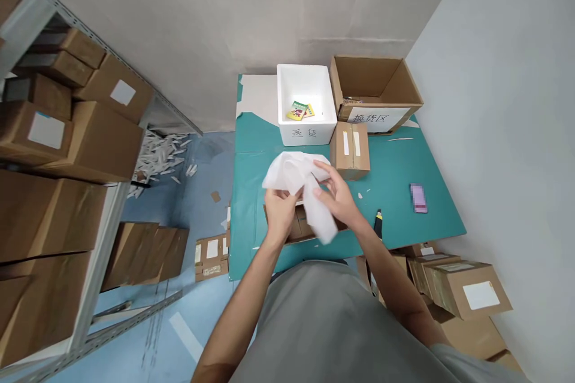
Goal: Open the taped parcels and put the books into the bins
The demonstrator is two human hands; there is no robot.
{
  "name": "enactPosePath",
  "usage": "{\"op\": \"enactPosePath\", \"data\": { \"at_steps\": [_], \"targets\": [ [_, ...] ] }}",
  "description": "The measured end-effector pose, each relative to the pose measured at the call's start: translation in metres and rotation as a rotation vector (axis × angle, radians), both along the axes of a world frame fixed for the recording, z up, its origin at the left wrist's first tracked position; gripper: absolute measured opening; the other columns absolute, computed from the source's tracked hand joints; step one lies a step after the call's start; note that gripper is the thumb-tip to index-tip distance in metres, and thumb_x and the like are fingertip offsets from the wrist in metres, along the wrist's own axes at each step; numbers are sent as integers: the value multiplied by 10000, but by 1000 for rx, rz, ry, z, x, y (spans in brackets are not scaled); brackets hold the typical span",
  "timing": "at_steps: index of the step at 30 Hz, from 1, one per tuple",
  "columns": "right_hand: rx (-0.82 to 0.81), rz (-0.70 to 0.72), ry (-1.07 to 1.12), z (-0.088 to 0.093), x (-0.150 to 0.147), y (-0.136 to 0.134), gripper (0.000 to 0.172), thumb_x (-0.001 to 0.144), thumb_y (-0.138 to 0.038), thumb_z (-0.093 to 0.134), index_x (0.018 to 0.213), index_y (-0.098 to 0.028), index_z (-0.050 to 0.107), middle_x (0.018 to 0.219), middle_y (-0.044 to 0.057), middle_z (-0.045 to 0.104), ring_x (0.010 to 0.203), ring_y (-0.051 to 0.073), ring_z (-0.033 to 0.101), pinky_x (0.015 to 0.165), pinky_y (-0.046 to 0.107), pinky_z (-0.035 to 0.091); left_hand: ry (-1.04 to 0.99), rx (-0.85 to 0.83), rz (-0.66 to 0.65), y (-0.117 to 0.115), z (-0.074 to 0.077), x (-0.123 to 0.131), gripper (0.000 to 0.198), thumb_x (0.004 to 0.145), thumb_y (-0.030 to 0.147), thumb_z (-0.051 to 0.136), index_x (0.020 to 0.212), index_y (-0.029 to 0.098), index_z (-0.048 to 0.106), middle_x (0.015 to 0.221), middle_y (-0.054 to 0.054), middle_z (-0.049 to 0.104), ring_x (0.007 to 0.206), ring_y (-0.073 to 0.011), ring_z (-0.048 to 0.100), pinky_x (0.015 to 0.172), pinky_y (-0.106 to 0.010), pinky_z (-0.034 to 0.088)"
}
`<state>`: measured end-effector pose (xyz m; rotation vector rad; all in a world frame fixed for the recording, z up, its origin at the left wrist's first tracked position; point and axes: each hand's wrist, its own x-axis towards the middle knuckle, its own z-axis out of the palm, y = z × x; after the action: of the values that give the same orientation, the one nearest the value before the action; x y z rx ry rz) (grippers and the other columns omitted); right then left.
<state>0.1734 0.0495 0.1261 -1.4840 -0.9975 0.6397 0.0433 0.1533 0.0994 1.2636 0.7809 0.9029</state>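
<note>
Green covers the table (251,191), and all the work is on top of it. At the back, a big open cardboard box (368,75) has a paper sign on its front. Next to it is a white foam box (287,136) with writing on it.

A low, open cardboard box (305,227) is close to the person, partly hidden by the hands. Just above it, up in the air, is a thin white wrapping sheet (287,173). It puffs out at the top and hangs down in a tail. It looks very light and floppy, so it should bend easily and may tear if pulled hard. It may be a bit slippery too. The best hold is likely the bunched middle, where the layers meet. I cannot tell if anything is inside it.

Beside the sheet sits a small taped box (350,161). The left hand (281,210) has its thumb and fingertips close together, pinching the sheet's lower edge. The right hand (336,197) has its thumb and pointing finger a little apart, touching the sheet; I cannot tell how tightly it grips.

Smaller still are a black cutter knife (378,222) near the right arm and bright packets (297,111) in the foam box.
</note>
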Motion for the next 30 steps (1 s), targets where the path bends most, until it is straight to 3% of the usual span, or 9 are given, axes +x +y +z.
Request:
{"op": "enactPosePath", "data": {
  "at_steps": [3,6,9,11,14,17,23,25,30],
  "targets": [
    [-110,16,-229,-10,8,0,734,957,-497,833,1642,-362,609,1481,108,684,1288,340,700,1126,511,622,-11,54,30,22,4,21,563,820,488,952,1269,234,725,1270,-117,818,1161,-302,803,962,-403,673],
    [-91,-92,-324,-20,23,15,413,1012,-343,722,1421,-327,776,1292,105,698,1165,313,726,1026,457,646,-33,143,-24,38,8,45,379,879,451,865,1159,231,735,1283,-113,796,1168,-294,791,944,-386,658],
    [-44,-176,-353,-22,46,36,263,1008,-306,672,1201,-309,850,1287,113,695,1115,301,729,932,421,657,17,314,-109,46,12,61,187,936,326,734,1098,238,765,1322,-116,778,1292,-310,742,1061,-426,613],
    [-47,-184,-357,-21,59,46,237,998,-319,669,1140,-322,858,1268,103,721,1064,294,727,872,410,658,55,388,-187,51,13,65,240,938,277,689,1158,248,778,1360,-114,769,1351,-319,707,1122,-448,580],
    [-110,-181,-320,-25,70,56,220,971,-322,681,1134,-322,829,1160,77,772,911,267,713,806,394,647,63,337,-288,55,8,63,385,908,304,726,1288,252,752,1376,-115,757,1314,-314,714,1052,-414,608],
    [-175,-155,-252,-37,66,61,347,941,-332,718,1284,-303,757,1116,60,801,904,272,728,821,403,653,116,240,-239,58,-8,52,361,890,352,775,1236,250,763,1257,-96,777,1191,-281,745,934,-352,628],
    [-152,196,-296,-50,26,65,397,1074,-371,616,1450,-340,742,1476,93,757,1333,323,714,994,474,672,235,140,98,69,-51,-17,271,875,420,767,1068,230,763,1048,-49,819,999,-244,761,871,-336,631],
    [-150,210,-299,-49,14,64,389,1105,-398,584,1450,-344,755,1518,88,738,1391,318,694,1016,478,672,296,145,238,76,-66,-55,289,874,403,767,1099,224,748,1090,-51,823,1038,-250,765,930,-362,637],
    [-235,74,-329,-47,8,45,388,1119,-512,588,1395,-332,793,1417,102,787,1236,314,757,1071,516,652,420,119,529,92,-103,-152,525,839,382,810,1313,202,671,1248,-88,783,1179,-318,768,1117,-561,617]
  ]
}}
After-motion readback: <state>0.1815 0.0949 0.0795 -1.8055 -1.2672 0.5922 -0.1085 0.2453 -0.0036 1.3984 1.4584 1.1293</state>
